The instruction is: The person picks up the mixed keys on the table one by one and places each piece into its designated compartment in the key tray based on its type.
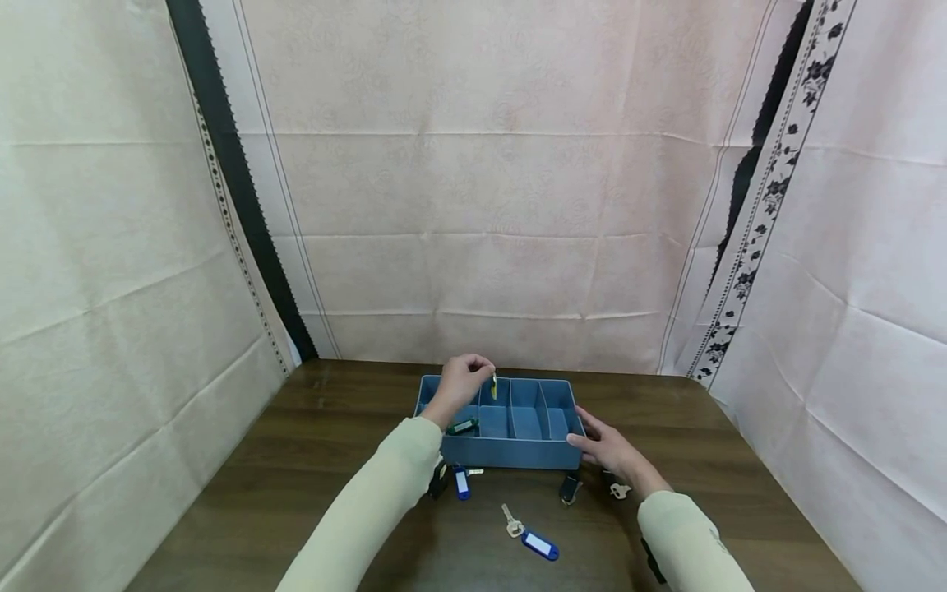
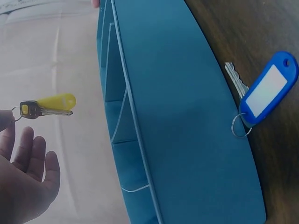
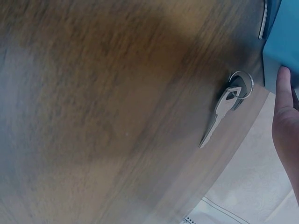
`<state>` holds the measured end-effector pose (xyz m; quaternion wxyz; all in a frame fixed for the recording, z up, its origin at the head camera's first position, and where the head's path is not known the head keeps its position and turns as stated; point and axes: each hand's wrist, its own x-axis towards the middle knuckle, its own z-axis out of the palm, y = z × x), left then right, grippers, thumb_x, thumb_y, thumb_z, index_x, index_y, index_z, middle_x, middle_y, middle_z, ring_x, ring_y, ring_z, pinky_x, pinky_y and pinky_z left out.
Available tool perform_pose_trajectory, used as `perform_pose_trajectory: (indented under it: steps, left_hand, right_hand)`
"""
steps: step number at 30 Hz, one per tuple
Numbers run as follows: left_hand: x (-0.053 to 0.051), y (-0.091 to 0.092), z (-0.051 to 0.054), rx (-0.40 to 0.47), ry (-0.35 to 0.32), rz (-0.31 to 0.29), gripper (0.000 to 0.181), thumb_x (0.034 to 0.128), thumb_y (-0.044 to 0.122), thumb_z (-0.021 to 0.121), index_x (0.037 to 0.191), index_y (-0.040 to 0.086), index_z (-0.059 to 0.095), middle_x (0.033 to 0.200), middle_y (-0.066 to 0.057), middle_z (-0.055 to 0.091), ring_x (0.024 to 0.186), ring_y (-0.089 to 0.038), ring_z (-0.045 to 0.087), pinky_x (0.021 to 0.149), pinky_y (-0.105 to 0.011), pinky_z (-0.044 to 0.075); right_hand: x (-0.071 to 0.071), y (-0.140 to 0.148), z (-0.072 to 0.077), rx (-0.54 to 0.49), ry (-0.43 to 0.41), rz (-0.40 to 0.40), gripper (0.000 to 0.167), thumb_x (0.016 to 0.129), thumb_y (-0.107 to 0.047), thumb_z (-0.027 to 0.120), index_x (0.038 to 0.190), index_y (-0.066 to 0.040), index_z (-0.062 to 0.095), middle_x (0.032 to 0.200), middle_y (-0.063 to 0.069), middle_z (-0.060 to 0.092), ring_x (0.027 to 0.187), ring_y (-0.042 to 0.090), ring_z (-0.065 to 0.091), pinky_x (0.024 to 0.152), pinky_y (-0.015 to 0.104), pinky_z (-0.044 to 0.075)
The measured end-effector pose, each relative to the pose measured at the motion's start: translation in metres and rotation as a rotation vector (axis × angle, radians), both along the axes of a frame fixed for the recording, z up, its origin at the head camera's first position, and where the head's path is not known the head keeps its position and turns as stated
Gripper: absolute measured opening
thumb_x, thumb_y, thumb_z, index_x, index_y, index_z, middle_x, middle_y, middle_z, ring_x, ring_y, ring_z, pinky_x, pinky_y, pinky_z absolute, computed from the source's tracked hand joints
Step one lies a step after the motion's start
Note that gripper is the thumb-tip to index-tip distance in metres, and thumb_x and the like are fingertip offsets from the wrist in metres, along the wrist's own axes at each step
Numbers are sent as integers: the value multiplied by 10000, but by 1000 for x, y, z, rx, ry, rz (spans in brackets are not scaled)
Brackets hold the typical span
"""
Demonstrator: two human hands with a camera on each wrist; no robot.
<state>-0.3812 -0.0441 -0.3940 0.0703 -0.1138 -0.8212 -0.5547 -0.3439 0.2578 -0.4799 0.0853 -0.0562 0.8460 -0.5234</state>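
Person's left hand [image 1: 460, 381] pinches a dangling keyring with yellow plastic tag and black-headed metal key [image 2: 46, 107] over the blue, rectangular divided box [image 1: 510, 453] on the brown wooden tabletop [image 1: 311, 464], right hand [image 1: 611, 450] unclenched against the box's right front corner.

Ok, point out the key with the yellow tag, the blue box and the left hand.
Key with the yellow tag [image 2: 56, 101]: left wrist view, on the yellow plastic tag.
Blue box [image 1: 510, 453]: head view, on its front wall.
Left hand [image 1: 459, 382]: head view, on the back of the hand.
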Motion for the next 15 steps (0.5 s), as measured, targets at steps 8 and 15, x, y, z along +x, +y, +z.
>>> perform_pose_trajectory:
  steps: [8,15]
  left_hand:
    - [-12,0,-8,-11,11,30,153,997,227,622,999,116,728,997,-24,650,901,-216,570,822,-355,530]
    - [-18,0,-16,-20,-14,44,155,991,228,627,1004,111,727,991,-17,656,890,-212,575,819,-372,525]
  right_hand:
    - [1,1,0,-5,5,-4,717,1006,-317,597,1595,-186,211,1591,264,216,1374,476,364,998,477,465]
    - [4,0,0,-1,10,-1,814,947,-460,633,1596,-205,213,1586,262,231,1350,467,408,1000,485,460]
